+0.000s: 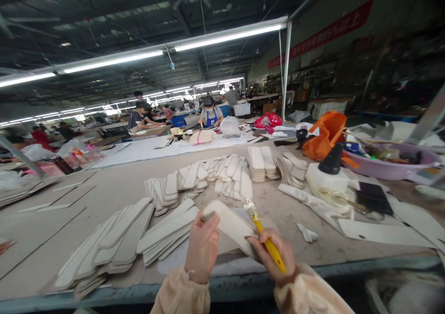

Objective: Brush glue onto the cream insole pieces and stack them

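My left hand (204, 240) grips the left end of a long, round-cornered cream panel (231, 223), held tilted above the table. At the panel's other end, my right hand (276, 258) is closed around a yellow-handled brush (271, 246), its thumb at the panel's edge. White paste coats the bristles, which point up and away from me. A stack of similar long strips (170, 233) lies just left of my left hand. Farther left is a fanned pile of longer panels (121, 233). Beyond my hands, rows of shorter cream pieces (229, 170) lie overlapped.
To the right stand a white container with a black cone top (327, 177), an orange bag (325, 135) and a lilac basin (385, 168) of supplies. A crumpled white scrap (307, 233) lies near my right hand. Co-workers (210, 112) work at tables beyond.
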### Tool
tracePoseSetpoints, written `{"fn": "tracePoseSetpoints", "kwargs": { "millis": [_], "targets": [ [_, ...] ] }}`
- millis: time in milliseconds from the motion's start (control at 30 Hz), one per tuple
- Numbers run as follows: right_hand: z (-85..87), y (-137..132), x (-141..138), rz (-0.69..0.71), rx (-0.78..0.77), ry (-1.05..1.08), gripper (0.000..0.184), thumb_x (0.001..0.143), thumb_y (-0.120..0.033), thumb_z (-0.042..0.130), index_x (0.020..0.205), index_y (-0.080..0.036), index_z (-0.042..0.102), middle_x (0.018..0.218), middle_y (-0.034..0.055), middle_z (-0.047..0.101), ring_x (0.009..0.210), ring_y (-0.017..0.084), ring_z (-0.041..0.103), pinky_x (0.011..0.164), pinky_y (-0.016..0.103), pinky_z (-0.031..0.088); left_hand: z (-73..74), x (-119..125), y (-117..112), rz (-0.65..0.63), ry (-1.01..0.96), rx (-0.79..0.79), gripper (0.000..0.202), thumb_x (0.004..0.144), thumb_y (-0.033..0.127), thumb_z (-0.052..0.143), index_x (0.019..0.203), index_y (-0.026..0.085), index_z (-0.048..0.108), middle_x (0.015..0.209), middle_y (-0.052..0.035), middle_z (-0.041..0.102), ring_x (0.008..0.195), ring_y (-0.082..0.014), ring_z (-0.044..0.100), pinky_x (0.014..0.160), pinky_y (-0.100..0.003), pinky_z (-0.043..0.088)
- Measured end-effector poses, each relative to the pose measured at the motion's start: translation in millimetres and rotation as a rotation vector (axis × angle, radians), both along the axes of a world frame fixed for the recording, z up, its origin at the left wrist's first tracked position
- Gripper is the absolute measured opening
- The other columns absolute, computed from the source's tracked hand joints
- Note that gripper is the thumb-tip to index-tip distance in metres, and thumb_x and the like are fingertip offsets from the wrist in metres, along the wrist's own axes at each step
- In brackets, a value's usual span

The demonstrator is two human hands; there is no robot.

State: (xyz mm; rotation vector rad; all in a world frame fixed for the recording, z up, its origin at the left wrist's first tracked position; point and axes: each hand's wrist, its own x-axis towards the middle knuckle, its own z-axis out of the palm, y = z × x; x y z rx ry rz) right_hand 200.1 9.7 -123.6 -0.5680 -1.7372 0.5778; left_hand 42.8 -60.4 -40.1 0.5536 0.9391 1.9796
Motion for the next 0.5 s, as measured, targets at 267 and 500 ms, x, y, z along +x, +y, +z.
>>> {"fn": "tracePoseSetpoints", "kwargs": {
  "millis": [267,500],
  "targets": [
    [-3.8,-6.1,-1.0,-0.018,-0.154,-0.049,0.028,0.085,-0.04,0.065,0.071,-0.023,0.048,0.059,-0.0046,0.053,0.049,0.012,0.05,0.048,0.022,0.042,-16.0,17.2,5.1,0.016,-0.099,-0.02,0.04,0.078,0.021,0.069,0.117,0.016,0.06,0.096,-0.0073,0.074,0.099,-0.0211,0.067,0.088,-0.033,0.049],
    [-8.4,-6.7,-1.2,0.018,-0.146,-0.049,0.023,0.085,-0.036,0.066,0.075,-0.024,0.049,0.065,-0.0025,0.058,0.055,0.014,0.056,0.049,0.023,0.043,-14.3,13.1,3.1,0.021,-0.121,-0.024,0.042,0.076,0.018,0.071,0.117,0.016,0.06,0.098,-0.0074,0.075,0.099,-0.0217,0.068,0.091,-0.034,0.05]
  ]
}}
